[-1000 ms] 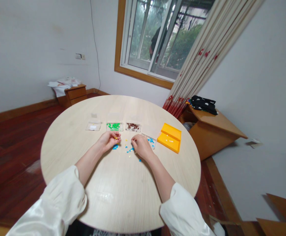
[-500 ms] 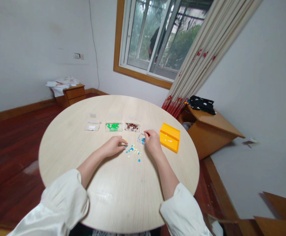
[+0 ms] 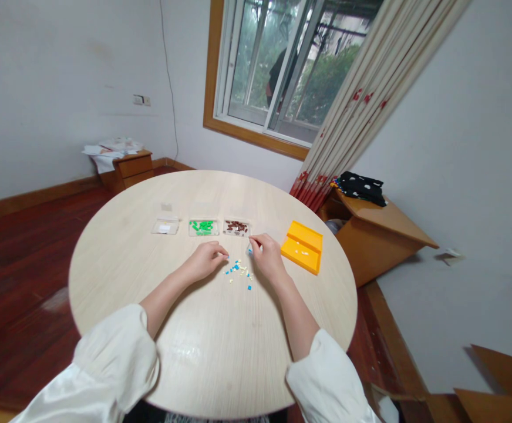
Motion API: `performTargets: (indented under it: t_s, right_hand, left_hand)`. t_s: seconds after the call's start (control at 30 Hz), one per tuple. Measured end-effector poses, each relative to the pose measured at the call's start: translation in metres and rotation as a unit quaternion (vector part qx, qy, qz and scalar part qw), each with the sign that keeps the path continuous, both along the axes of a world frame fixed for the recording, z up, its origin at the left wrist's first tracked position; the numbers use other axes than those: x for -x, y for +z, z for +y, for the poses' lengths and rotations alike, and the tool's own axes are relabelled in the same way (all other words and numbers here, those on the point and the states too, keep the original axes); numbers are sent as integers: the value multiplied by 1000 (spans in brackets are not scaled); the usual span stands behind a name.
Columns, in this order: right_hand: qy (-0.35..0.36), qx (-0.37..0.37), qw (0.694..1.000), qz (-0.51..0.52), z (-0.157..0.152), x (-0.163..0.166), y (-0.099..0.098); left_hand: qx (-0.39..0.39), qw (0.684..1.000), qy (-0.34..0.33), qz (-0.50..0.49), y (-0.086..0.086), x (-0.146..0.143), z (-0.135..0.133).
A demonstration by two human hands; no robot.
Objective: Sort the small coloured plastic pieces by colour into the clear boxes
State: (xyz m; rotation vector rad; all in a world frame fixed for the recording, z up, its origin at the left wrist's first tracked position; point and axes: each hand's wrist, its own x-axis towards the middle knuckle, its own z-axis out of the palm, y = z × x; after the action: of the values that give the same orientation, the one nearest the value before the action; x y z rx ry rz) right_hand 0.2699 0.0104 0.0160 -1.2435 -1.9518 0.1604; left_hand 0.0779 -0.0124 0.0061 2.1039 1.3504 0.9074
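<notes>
Small blue and pale-yellow pieces (image 3: 237, 267) lie in a loose scatter on the round table (image 3: 194, 346). My left hand (image 3: 205, 260) is just left of them, thumb and fingers pinched together; whatever is in the pinch is too small to make out. Above and to the right of the scatter is my right hand (image 3: 267, 257), its fingers also closed in a pinch with the contents unclear. It covers most of a small clear box with blue pieces (image 3: 251, 251). One blue piece (image 3: 249, 288) sits apart, nearer to me.
Behind my hands stand clear boxes: one with green pieces (image 3: 203, 227), one with brown pieces (image 3: 237, 227), and one with a white label (image 3: 165, 227). An open yellow case (image 3: 302, 247) holding some white pieces is on the right. Wooden furniture (image 3: 379, 229) stands beyond the table.
My right hand has moved left, and its fingertips now sit left of the blue-piece box, hiding more of it. My left hand has shifted only slightly.
</notes>
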Motion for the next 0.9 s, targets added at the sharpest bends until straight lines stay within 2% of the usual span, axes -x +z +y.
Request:
performTargets:
  t_s: [0.13,0.23,0.47,0.63,0.67,0.73,0.8,0.9]
  right_hand:
    - [123,6,992,11,-12,16,1]
    - [169,23,985,24,-20,24,1]
    - [165,-3,985,48,-19,24,-3]
    - [117,-23,991,66,-14,16,-1]
    - [101,-20,993,65,-12,14,0]
    - [71,-16,996,60,-10,8,3]
    - [42,-13,998,55,-6,2,4]
    - [3,0,999,41,0,-7,4]
  left_hand:
    - [82,982,32,-170,3,-5,2]
    - [139,955,25,-262,7,-7,0]
    - [200,917,13,-346,12,-10,-5]
    - [271,819,33,-505,13,1,2]
    - [274,808,49,-519,14,5,3]
    - [256,819,95,-505,17,12,5]
    - [193,871,154,-425,19,18,6]
    - [77,953,209,-208,18,24,6]
